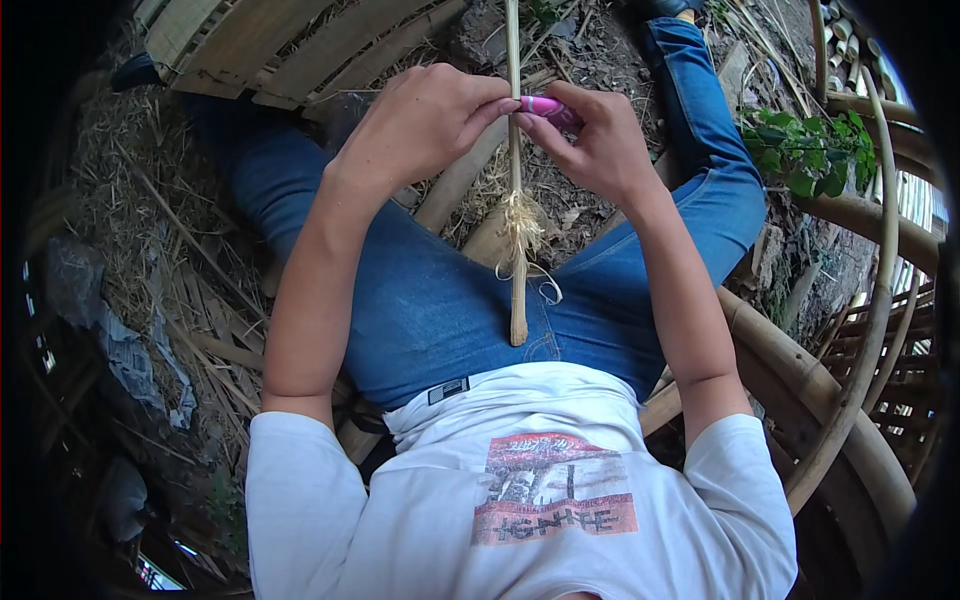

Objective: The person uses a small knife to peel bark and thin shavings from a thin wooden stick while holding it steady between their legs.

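A thin bamboo stick [517,290] runs upright through the middle of the view, from my lap past the top edge. Pale curled shavings [522,225] cluster around its lower part, still clinging to it. My left hand [425,120] is closed in a pinch at the stick, thumb and fingertips meeting beside it. Just right of the stick, my right hand [595,140] grips a small pink-handled tool [545,108] whose tip touches or lies very near the stick. Any blade is hidden by my fingers.
My legs in blue jeans [420,300] are spread around the stick. Wooden slats [240,50] stand at the upper left, above straw-littered ground [170,220]. Curved bamboo poles [820,390] and a leafy green plant [815,150] are at the right. Crumpled plastic [135,350] lies at the left.
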`<state>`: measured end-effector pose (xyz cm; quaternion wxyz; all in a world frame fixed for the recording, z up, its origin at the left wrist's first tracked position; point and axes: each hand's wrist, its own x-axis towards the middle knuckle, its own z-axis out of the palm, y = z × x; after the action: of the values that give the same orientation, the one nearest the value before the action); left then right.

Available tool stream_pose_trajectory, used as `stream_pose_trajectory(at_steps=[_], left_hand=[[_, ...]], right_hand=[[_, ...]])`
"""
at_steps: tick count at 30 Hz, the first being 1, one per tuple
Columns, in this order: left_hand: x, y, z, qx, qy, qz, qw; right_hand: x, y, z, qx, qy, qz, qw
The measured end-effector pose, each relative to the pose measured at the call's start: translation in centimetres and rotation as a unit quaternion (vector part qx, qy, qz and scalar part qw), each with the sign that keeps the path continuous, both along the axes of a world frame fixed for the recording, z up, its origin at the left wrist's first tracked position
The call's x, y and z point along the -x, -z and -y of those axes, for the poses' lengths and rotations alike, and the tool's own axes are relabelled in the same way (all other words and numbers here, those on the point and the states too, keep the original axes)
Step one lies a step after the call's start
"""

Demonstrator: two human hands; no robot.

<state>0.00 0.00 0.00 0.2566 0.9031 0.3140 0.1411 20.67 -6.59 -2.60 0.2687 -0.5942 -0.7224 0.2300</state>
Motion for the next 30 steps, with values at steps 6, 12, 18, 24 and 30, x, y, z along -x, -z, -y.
stream_pose_trajectory(at_steps=[6,12,18,24,30], left_hand=[[0.1,-1.0,0.3,-0.027,0.007,0.013,1.0],[-0.3,-1.3,0.4,-0.045,0.014,0.034,0.998],[-0.6,-1.9,0.2,-0.04,0.009,0.056,0.998],[-0.6,-0.5,-3.2,-0.035,0.0,0.053,0.998],[-2.3,-2.1,-8.1,0.088,-0.062,-0.029,0.994]], right_hand=[[-0.2,-1.0,0.6,-0.032,-0.02,-0.006,0.999],[-0.7,-2.2,1.0,-0.055,-0.03,-0.023,0.998],[-1.1,-2.4,0.5,-0.053,-0.038,-0.012,0.998],[-1.0,-0.9,-3.4,-0.037,-0.011,-0.055,0.998],[-1.1,-3.2,-9.4,0.042,0.002,-0.017,0.999]])
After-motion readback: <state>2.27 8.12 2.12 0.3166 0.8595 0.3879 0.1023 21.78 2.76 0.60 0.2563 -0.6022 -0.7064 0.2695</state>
